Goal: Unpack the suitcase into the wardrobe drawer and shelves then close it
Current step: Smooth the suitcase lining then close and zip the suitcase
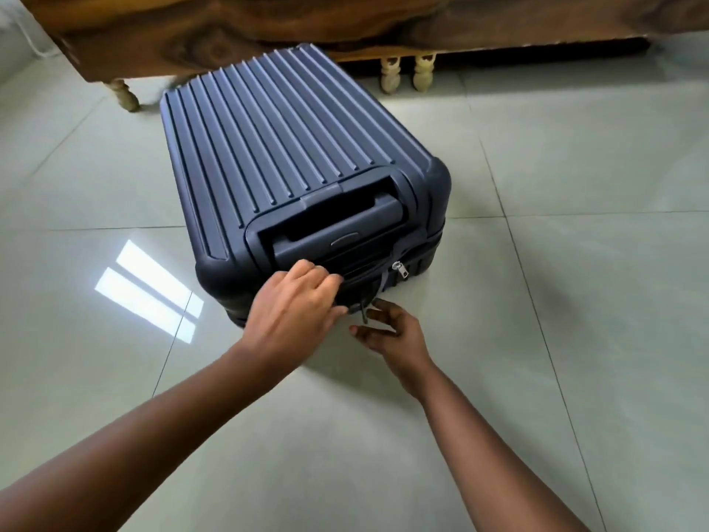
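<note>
**Suitcase still zipped: opening comes first**

Nearest to me, both forearms reach out over the pale floor tiles [575, 301] toward the near end of the suitcase [291, 140], which I take as my landmark. My right hand [395, 335] hovers low, just in front of the case's near bottom edge, with its fingers loosely spread and nothing pinched; its fingertips are close to a dark zipper pull [363, 311] that dangles from the seam. My left hand [295, 305] rests against the case's near face, just under the recessed carry handle [326, 240], with its fingers curled toward the seam; I cannot tell whether they pinch anything.

A second, silver zipper slider [397, 268] sits on the seam to the right of the left hand. The case lies flat on the floor, ribbed shell up, lid shut.

I judge this to be the very first step: unzipping. Next I need a firm pinch on the dangling pull while the left hand steadies the shell, then a run around the seam.

Beyond the case's far end stands dark wooden furniture [345, 21] on turned legs [391, 76].
</note>
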